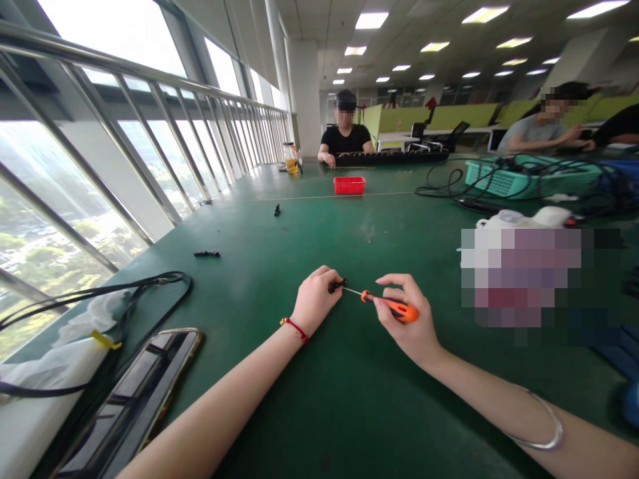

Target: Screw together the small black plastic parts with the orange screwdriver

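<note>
My left hand [318,296] is closed around a small black part [337,285], whose exact kind I cannot make out; my fingers cover much of it. In my right hand [410,319] is a screwdriver [399,310] with an orange and black handle, gripped between thumb and fingers with the index finger raised. Its thin metal shaft points left, and the tip is at or very near the black part. Both hands are low over the green table [319,392]. Farther off lie a black strip-like piece [206,253] and a smaller black piece [277,210].
A phone [144,392] and black cables [170,293] lie at the left, beside a metal railing [150,83]. A red tray [349,185] stands ahead. At the right are a blurred bag-like item [519,266] and a teal basket [529,179] with cables. Other people sit beyond.
</note>
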`<state>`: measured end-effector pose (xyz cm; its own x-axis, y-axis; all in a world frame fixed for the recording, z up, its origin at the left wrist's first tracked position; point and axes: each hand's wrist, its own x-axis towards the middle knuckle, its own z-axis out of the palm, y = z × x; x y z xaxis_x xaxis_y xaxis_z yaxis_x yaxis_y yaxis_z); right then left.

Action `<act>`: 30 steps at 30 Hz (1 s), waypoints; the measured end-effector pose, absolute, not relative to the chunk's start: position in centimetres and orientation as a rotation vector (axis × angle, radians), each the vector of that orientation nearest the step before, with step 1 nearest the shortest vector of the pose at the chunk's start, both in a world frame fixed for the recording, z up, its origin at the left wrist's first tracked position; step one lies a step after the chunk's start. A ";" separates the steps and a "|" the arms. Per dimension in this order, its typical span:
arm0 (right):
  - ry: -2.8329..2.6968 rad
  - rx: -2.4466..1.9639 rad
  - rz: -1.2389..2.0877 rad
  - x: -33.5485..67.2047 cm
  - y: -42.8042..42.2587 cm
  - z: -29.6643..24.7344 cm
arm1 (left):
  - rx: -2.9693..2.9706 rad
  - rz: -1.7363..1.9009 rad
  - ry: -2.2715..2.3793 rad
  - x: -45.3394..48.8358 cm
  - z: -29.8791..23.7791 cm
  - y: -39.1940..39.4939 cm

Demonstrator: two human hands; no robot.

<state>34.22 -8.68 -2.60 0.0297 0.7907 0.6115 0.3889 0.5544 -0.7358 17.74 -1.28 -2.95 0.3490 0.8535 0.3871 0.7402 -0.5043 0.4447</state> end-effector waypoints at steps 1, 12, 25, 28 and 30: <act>-1.566 -1.008 0.370 34.2 -8.6 -2.6 | 2.417 0.874 1.452 17.8 -2.9 -1.3; -1.567 -1.045 0.420 34.1 -8.6 -2.5 | 2.412 0.880 1.431 17.7 -2.9 -1.3; -1.536 -1.024 0.397 34.2 -8.4 -2.8 | 2.420 0.891 1.430 17.7 -3.1 -1.3; -1.499 -0.939 0.288 34.1 -8.2 -2.9 | 2.417 0.894 1.450 17.8 -3.1 -1.3; -1.505 -0.939 0.286 34.2 -8.3 -2.9 | 2.413 0.898 1.444 17.8 -3.1 -1.3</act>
<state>34.18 -8.29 -2.95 0.1107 0.6909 0.7144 0.3809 0.6345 -0.6726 17.82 -1.31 -3.12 0.3425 0.8499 0.4004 0.7353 -0.5078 0.4489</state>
